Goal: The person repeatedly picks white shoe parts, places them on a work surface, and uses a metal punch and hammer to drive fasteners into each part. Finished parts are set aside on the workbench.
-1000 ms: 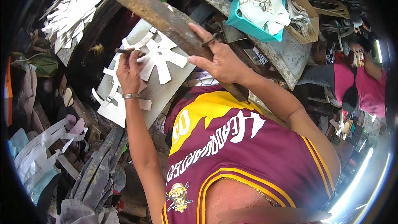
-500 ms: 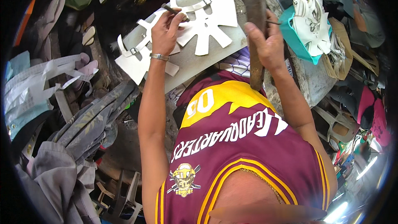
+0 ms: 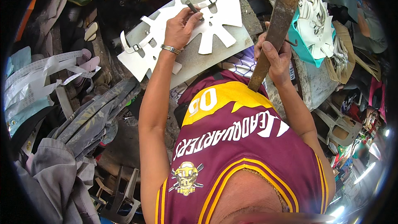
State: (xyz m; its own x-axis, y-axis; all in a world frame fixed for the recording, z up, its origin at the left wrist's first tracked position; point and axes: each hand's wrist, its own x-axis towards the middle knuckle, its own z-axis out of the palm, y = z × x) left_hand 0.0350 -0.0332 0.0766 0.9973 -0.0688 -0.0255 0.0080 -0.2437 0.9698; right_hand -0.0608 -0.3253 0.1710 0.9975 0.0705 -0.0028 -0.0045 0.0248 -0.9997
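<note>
Pinching punch (image 3: 193, 7), left hand (image 3: 179, 28) (right hand (image 3: 274, 56) gripping bar (image 3: 277, 25)).

Cutout sheet (image 3: 186, 29) on slab (image 3: 207, 58); basket (image 3: 304, 43) right.

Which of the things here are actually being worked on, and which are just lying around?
In use:
- white cut-out sheet on the grey board
- small dark punch, held by the left hand
- rusty wooden bar, gripped by the right hand

Lying about:
- teal tray of white cut-outs
- grey cloth
- white strips
</note>
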